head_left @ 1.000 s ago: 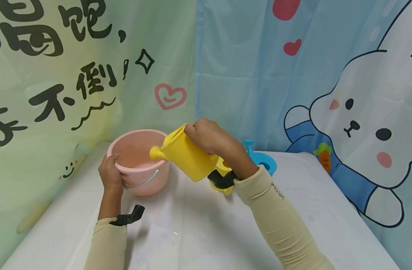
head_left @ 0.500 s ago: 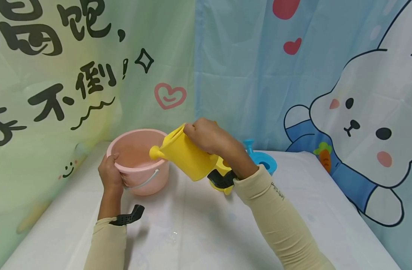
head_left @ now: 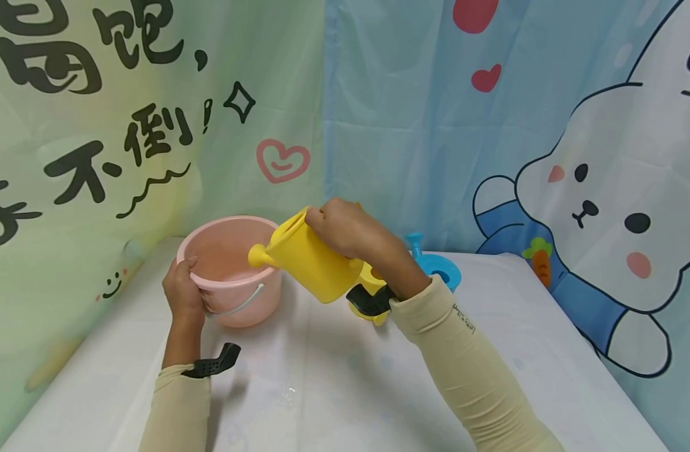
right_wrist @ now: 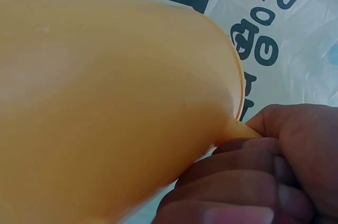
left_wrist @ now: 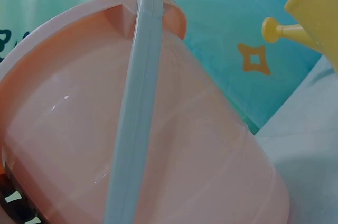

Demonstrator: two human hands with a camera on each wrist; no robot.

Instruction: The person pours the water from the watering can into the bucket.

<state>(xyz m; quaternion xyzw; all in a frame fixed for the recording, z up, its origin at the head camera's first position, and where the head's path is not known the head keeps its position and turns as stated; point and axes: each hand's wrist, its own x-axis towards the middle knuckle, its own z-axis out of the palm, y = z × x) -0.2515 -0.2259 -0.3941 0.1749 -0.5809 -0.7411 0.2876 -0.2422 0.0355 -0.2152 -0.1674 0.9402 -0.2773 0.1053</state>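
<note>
In the head view a pink bucket [head_left: 251,306] stands on the table at centre left, its pale handle [left_wrist: 136,113] hanging down across the side. My left hand [head_left: 183,295] grips the bucket's left rim, thumb over the edge. My right hand [head_left: 345,232] holds a yellow watering can [head_left: 316,267], fingers curled round its handle, as the right wrist view also shows. The can is tilted left, its spout [head_left: 260,255] over the bucket's right rim. Whether water flows from the spout I cannot tell.
Behind my right wrist stands another yellow watering can [head_left: 370,282], partly hidden. A blue watering can [head_left: 442,270] is farther right. The white-covered table [head_left: 299,389] meets a printed cloth backdrop [head_left: 378,125] at the back and left. Small wet-looking spots lie near the front.
</note>
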